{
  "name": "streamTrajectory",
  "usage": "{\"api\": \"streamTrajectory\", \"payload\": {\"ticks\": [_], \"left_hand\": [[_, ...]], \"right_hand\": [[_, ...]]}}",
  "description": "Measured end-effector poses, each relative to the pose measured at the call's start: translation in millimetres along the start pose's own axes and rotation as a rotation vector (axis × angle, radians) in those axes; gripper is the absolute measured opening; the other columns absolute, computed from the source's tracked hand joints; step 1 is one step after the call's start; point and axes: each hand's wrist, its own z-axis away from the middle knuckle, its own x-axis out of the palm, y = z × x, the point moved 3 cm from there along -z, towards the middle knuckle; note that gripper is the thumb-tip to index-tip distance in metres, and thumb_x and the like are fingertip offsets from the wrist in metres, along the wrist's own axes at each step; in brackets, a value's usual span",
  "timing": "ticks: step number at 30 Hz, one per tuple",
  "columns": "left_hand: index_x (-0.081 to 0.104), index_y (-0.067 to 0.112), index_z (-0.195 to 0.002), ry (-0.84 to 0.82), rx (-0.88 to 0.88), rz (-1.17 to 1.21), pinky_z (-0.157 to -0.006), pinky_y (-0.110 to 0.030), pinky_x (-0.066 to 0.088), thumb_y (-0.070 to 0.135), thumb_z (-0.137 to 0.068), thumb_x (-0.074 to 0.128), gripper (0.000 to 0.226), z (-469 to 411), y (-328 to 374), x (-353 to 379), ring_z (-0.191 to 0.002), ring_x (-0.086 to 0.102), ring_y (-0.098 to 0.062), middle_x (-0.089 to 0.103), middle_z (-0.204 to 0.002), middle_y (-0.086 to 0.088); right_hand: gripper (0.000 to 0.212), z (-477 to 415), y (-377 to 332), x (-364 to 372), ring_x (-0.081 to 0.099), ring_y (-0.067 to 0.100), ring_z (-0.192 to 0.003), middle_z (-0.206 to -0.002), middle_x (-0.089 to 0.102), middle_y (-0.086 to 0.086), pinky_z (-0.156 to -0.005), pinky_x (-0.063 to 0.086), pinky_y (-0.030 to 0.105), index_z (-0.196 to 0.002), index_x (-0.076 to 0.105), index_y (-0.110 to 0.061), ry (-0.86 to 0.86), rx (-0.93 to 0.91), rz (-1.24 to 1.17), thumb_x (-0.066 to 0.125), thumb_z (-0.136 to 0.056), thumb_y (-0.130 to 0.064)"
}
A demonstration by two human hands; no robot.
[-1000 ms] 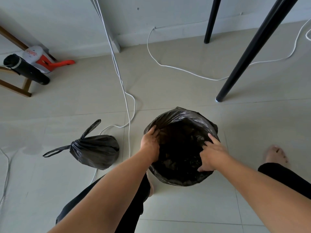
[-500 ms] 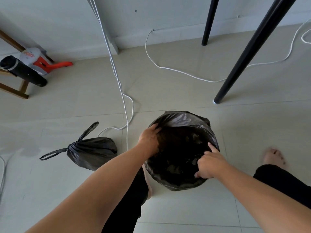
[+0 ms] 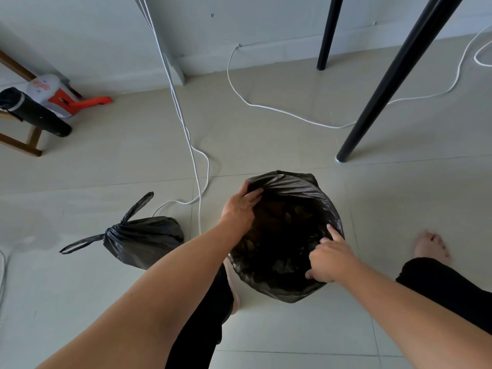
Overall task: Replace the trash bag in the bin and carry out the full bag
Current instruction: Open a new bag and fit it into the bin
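Note:
A fresh black trash bag (image 3: 295, 187) lines the round bin on the floor, its edge folded over the rim so the bin itself is hidden. My left hand (image 3: 239, 206) grips the bag's edge at the far-left rim, fingers curled over it. My right hand (image 3: 330, 258) pinches the bag's edge at the near-right rim, index finger stretched along it. The full black bag (image 3: 145, 241), knotted with two loose handles, lies on the tiles to the left of the bin.
White cables (image 3: 198, 166) run across the floor just left of and behind the bin. Two black table legs (image 3: 372, 107) stand behind right. A red-and-white handheld vacuum (image 3: 53, 99) rests on a wooden rack at far left. My bare foot (image 3: 431, 246) is right of the bin.
My left hand has slid along the rim toward the far side, pulling the bag's edge. My right hand has stayed at the near-right rim. The view shifted slightly.

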Motion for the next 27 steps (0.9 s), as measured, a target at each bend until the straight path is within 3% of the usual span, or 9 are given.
{"api": "streamTrajectory", "payload": {"ticks": [2, 4, 7, 9, 11, 15, 19, 23, 27], "left_hand": [[0.040, 0.030, -0.146, -0.038, -0.029, -0.018, -0.105, -0.064, -0.023, 0.038, -0.097, 0.043, 0.049, 4.8, 5.4, 8.3, -0.148, -0.017, -0.028, 0.004, -0.163, -0.002], [0.048, 0.024, -0.141, 0.006, -0.056, 0.018, -0.105, -0.065, -0.021, 0.034, -0.095, 0.049, 0.047, 10.3, 13.2, 5.7, -0.149, -0.005, -0.033, 0.016, -0.161, -0.010], [0.063, 0.013, -0.119, 0.219, -0.009, 0.129, -0.118, -0.057, 0.007, 0.021, -0.095, 0.047, 0.030, 12.5, 23.5, -15.8, -0.131, 0.035, -0.034, 0.052, -0.132, -0.013], [0.066, 0.014, -0.113, 0.316, 0.108, 0.138, -0.113, -0.046, 0.024, 0.019, -0.097, 0.040, 0.031, 7.8, 25.8, -25.9, -0.126, 0.041, -0.030, 0.057, -0.127, -0.009], [0.062, 0.016, -0.125, 0.264, 0.119, 0.141, -0.116, -0.043, 0.021, 0.023, -0.099, 0.037, 0.036, 0.4, 20.3, -28.0, -0.139, 0.030, -0.028, 0.047, -0.144, -0.007], [0.043, 0.027, -0.144, 0.014, 0.032, 0.050, -0.120, -0.046, -0.006, 0.035, -0.100, 0.036, 0.045, -6.3, 3.4, -5.4, -0.150, -0.003, -0.022, 0.014, -0.162, -0.002], [0.023, 0.025, -0.152, -0.060, -0.009, -0.081, -0.112, -0.050, -0.021, 0.046, -0.096, 0.027, 0.060, 2.2, 5.2, 23.3, -0.148, -0.017, -0.023, -0.001, -0.163, -0.001], [0.013, 0.024, -0.155, -0.101, -0.066, -0.065, -0.112, -0.051, -0.022, 0.051, -0.094, 0.023, 0.068, 6.9, 11.5, 29.3, -0.148, -0.018, -0.023, -0.004, -0.163, -0.001], [0.034, 0.026, -0.149, -0.105, -0.056, 0.065, -0.116, -0.053, -0.014, 0.051, -0.092, 0.039, 0.063, 8.2, 14.8, 23.1, -0.149, -0.010, -0.027, 0.004, -0.163, -0.007]], "right_hand": [[0.049, 1.2, 7.8, -3.7, 0.048, 0.025, -0.124, -0.113, 0.068, 0.002, -0.117, -0.012, 0.052, -0.110, 0.068, -0.022, -0.010, -0.032, 0.017, 0.045, -0.089, -0.060], [0.034, 1.3, 13.0, -14.6, 0.051, 0.025, -0.119, -0.109, 0.067, 0.003, -0.117, -0.013, 0.053, -0.110, 0.066, -0.022, 0.027, -0.041, 0.017, 0.054, -0.087, -0.043], [0.034, -2.2, 8.8, -30.1, 0.052, 0.027, -0.115, -0.108, 0.064, 0.005, -0.118, -0.009, 0.054, -0.115, 0.063, -0.020, 0.140, -0.020, 0.012, 0.052, -0.083, -0.019], [0.034, -3.9, -1.8, -33.6, 0.049, 0.029, -0.119, -0.113, 0.061, 0.006, -0.118, -0.005, 0.058, -0.118, 0.060, -0.019, 0.155, 0.004, -0.057, 0.051, -0.085, -0.022], [0.038, -4.9, -11.4, -28.9, 0.043, 0.032, -0.128, -0.122, 0.059, 0.007, -0.115, -0.006, 0.061, -0.121, 0.058, -0.020, 0.090, 0.035, -0.123, 0.048, -0.090, -0.039], [0.076, 0.1, -5.3, 0.6, 0.025, 0.029, -0.144, -0.145, 0.049, 0.005, -0.111, -0.019, 0.057, -0.134, 0.055, -0.026, -0.134, 0.094, -0.032, 0.026, -0.085, -0.076], [0.086, -3.2, 12.2, 5.4, 0.016, 0.024, -0.148, -0.153, 0.039, 0.004, -0.112, -0.020, 0.053, -0.143, 0.045, -0.026, -0.145, 0.073, 0.113, 0.015, -0.083, -0.080], [0.090, -7.6, 18.2, -7.2, 0.009, 0.022, -0.150, -0.156, 0.033, 0.003, -0.115, -0.019, 0.051, -0.147, 0.039, -0.024, -0.189, 0.068, 0.181, 0.018, -0.081, -0.082], [0.075, -5.2, 17.8, -19.3, 0.022, 0.024, -0.146, -0.145, 0.048, 0.005, -0.115, -0.019, 0.052, -0.136, 0.054, -0.024, -0.056, 0.034, 0.143, 0.032, -0.085, -0.074]]}}
